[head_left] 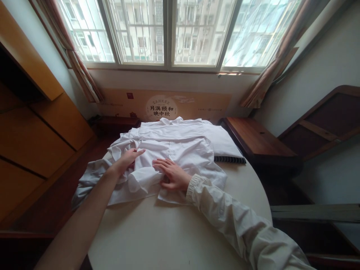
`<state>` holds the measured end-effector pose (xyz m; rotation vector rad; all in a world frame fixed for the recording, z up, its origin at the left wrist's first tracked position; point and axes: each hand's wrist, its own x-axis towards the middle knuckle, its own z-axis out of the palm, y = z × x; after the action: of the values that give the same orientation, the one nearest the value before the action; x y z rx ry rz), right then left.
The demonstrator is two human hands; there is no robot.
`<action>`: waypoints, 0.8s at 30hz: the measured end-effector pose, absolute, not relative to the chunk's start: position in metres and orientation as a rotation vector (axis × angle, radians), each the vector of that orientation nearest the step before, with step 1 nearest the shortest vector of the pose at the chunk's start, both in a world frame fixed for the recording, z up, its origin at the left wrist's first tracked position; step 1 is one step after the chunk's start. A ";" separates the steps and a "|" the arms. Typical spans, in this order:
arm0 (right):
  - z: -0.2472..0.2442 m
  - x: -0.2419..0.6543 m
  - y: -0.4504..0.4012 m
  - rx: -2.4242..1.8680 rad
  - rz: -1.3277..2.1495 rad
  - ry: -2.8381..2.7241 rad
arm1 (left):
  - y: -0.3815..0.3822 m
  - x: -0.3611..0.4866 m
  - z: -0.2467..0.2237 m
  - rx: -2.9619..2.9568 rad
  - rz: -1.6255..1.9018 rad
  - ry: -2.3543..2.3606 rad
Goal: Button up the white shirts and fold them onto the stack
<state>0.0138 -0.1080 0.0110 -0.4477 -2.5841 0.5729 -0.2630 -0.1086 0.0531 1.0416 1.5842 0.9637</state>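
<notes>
A white buttoned shirt (188, 150) lies spread and wrinkled over a pale round table (146, 232), its collar at the far side. My left hand (129, 159) rests on the left part of the shirt, index finger stretched out; its lower fingers are partly hidden in the cloth. Flat on the shirt's middle, with fingers spread, is my right hand (173, 174). A loose bunched fold of white cloth (144, 179) sits between the two hands. More crumpled cloth (90, 180) hangs toward the table's left edge.
A folded white item (222, 138) lies on a dark striped one (230, 159) at the table's right. Beyond are a brown wooden cabinet (258, 138), a printed banner (197, 103) under the window and a leaning brown panel (326, 120). Orange cupboards (30, 146) stand left.
</notes>
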 end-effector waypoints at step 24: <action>0.015 0.042 -0.155 -0.927 0.277 -2.301 | -0.171 -0.277 0.045 1.321 1.080 1.599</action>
<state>0.0417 -0.1554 0.0151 -0.9269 -2.3006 0.2765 -0.2775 -0.1711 0.0448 1.3214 1.5992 1.0796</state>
